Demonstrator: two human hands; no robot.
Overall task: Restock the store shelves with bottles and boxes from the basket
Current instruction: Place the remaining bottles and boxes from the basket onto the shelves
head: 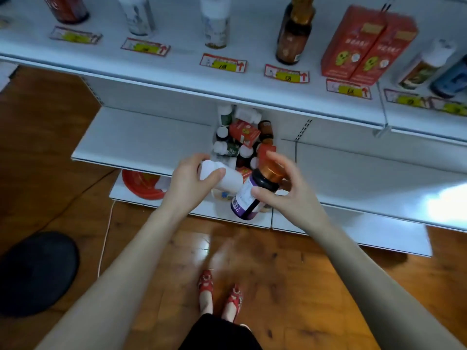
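Both hands hover just above the basket (219, 193), which sits on a low shelf, heaped with small bottles and red boxes. The left hand (187, 180) grips a white bottle (227, 181) lying on its side, with the thumb across its front and the fingers (202, 157) curled round the far side. The right hand (285, 188) holds a dark bottle (249, 198) with a copper cap and purple label, tilted so the cap points away over the basket. Its thumb presses the glass shoulder while the other fingers arch loosely over the cap. The two bottles meet, or nearly meet, above the basket's near edge.

The step in hand looks to be lifting this pair clear for the upper shelf (177, 72), above and beyond the basket. To do it well, part the bottles first so neither knocks the other. The right hold looks light and high, so it should shift down onto the bottle's body before rising. Turn each bottle upright on the way up. Set each one down behind a price tag (223, 63), label forward, well clear of the tall amber bottle (294, 34) standing there.
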